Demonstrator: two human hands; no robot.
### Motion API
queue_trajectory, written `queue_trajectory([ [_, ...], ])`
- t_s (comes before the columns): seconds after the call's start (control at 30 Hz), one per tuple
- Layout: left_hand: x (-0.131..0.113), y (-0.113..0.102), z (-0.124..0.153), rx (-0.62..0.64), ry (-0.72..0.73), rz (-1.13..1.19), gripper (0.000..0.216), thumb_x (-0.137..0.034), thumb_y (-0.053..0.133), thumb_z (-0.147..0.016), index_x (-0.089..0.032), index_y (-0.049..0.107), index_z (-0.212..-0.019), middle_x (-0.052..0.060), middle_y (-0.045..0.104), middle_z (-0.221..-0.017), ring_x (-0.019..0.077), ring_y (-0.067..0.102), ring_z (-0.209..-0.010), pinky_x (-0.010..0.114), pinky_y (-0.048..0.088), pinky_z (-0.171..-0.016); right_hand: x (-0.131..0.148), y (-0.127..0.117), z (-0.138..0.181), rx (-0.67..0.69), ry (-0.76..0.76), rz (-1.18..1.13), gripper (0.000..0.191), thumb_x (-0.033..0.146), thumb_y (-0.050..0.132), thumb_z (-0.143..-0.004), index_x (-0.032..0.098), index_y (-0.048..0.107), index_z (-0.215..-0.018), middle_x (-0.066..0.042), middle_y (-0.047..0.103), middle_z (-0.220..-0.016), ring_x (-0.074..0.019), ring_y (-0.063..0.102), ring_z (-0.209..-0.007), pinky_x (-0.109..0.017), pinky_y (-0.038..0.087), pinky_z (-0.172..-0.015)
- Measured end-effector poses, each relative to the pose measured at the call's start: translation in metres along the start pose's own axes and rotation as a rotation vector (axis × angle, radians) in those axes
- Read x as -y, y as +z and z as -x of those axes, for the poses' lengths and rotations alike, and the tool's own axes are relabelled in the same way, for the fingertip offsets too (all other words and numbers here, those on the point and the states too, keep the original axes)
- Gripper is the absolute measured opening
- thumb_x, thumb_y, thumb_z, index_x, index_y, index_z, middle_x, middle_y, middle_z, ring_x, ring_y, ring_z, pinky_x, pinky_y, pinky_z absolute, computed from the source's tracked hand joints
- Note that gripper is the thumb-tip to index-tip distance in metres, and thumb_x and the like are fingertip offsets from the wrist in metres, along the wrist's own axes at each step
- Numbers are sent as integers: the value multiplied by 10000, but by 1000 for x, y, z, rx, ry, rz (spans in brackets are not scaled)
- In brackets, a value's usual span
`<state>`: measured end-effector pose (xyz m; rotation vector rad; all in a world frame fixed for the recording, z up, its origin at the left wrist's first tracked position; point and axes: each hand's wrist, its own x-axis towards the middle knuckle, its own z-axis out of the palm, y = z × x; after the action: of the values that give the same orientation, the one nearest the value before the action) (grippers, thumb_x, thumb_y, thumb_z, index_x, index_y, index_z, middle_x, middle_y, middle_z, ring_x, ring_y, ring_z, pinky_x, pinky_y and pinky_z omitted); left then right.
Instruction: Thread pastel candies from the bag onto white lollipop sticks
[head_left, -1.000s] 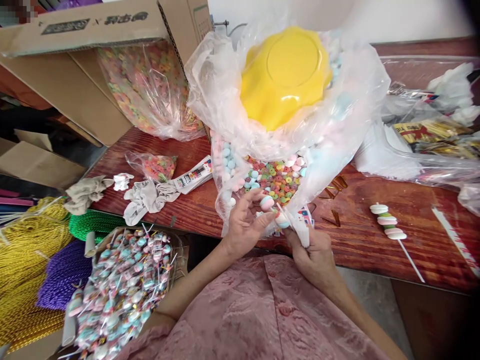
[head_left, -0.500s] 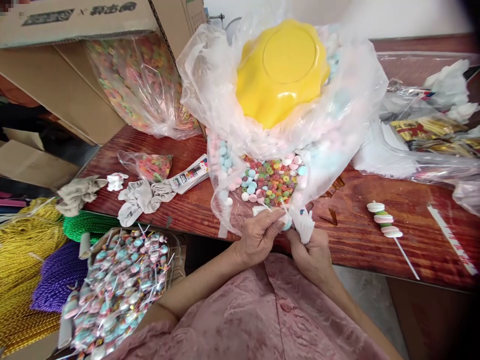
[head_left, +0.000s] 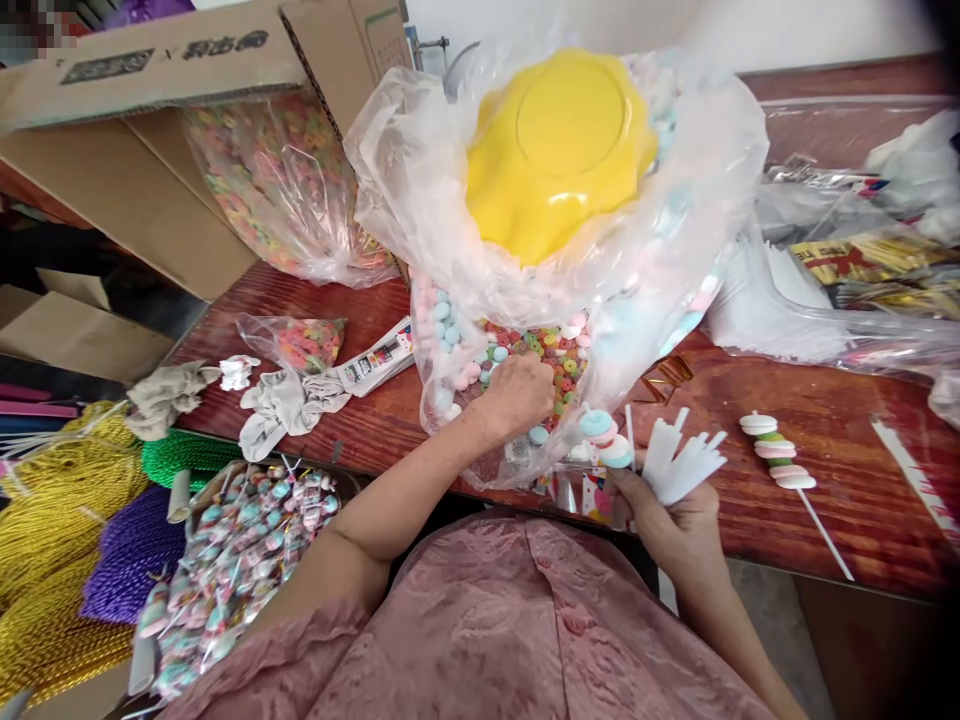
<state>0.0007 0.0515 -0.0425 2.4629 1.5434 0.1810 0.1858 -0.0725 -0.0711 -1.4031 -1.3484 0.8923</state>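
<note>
My left hand [head_left: 517, 402] reaches into the mouth of a clear plastic bag, among ring-shaped gummies [head_left: 564, 358] and pastel marshmallows [head_left: 444, 325]. Its fingers are curled downward, with the tips hidden in the candy. In my right hand [head_left: 686, 535] is a fanned bundle of white sticks [head_left: 679, 462]. By its thumb are a few stacked blue, pink and white marshmallows [head_left: 606, 440], seemingly on a stick held in the same hand. To the right lies a finished-looking candy skewer [head_left: 777, 455] with white and pink marshmallows and green gummies between them.
A yellow scalloped bowl [head_left: 562, 150] rests upside down on the marshmallow bag. Left are a cardboard box [head_left: 165, 65], a gummy bag [head_left: 289, 180], gloves [head_left: 281, 405] and labels [head_left: 379, 360]. Wrapped skewers [head_left: 247, 560] fill a container below the table edge. Packaging bags [head_left: 862, 330] lie right.
My hands have separated. The left went forward into the gummies; the right moved right, carrying the sticks and stacked marshmallows, which now show more fully.
</note>
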Motion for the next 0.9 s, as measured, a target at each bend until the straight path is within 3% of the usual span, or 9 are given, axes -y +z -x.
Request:
queue_trajectory([
  [0.1,0,2,-1,-3,19,54,238,-113,532,-846,-81,762,-896,163,713,-930,270,681,-915,382,523,-851,-18,-1,4,54,-53,25,242,340,672,-881,203,676,-682,23,528,-501,-133,477,-455,-260,406,-442],
  [0.2,17,5,1,-118,-24,331,201,-102,570,-811,-128,767,-844,80,718,-844,201,666,-820,316,516,-795,-31,-5,2,37,-60,44,176,309,668,-892,195,701,-762,21,569,-554,-130,483,-471,-266,415,-463],
  [0.3,38,10,6,-294,-133,600,249,-72,593,-783,-151,769,-940,3,685,-742,132,615,-688,248,484,-692,-28,-3,-6,16,-89,53,189,314,674,-887,190,694,-746,17,585,-573,-134,505,-499,-268,424,-488],
  [0.43,50,17,17,-395,-87,591,239,-76,571,-827,-143,762,-953,16,659,-769,135,602,-723,257,474,-711,-15,7,-17,26,-112,60,320,312,641,-908,190,619,-612,23,534,-530,-120,476,-488,-262,401,-489],
  [0.53,45,16,21,-321,-50,426,187,-147,574,-885,-157,751,-943,48,651,-854,167,615,-813,290,494,-769,-14,12,-20,34,-103,51,290,294,640,-907,189,634,-637,26,539,-539,-116,468,-483,-262,394,-483],
  [0.63,32,10,20,-134,-26,189,175,-239,585,-915,-154,736,-945,91,662,-964,219,626,-930,340,512,-850,-22,13,-21,6,-96,36,186,289,663,-893,194,678,-733,26,581,-571,-125,493,-498,-267,426,-498],
  [0.73,19,7,17,-5,-5,27,203,-169,532,-911,-130,726,-953,125,689,-1021,261,634,-1028,373,510,-923,-29,12,-24,-39,-95,47,101,296,700,-869,202,706,-833,25,610,-603,-135,519,-515,-266,442,-496],
  [0.83,16,9,18,-19,-16,49,248,-75,521,-851,-122,724,-985,136,708,-1023,281,641,-1055,399,516,-937,-32,11,-25,-85,-119,79,96,299,725,-850,208,724,-883,17,628,-627,-150,556,-549,-271,466,-519],
  [0.9,20,12,21,-103,-54,217,283,-51,542,-819,-134,724,-1020,116,715,-988,264,658,-1020,394,529,-920,-33,9,-25,-92,-133,91,88,295,727,-848,210,731,-872,12,642,-642,-154,570,-559,-275,484,-538],
])
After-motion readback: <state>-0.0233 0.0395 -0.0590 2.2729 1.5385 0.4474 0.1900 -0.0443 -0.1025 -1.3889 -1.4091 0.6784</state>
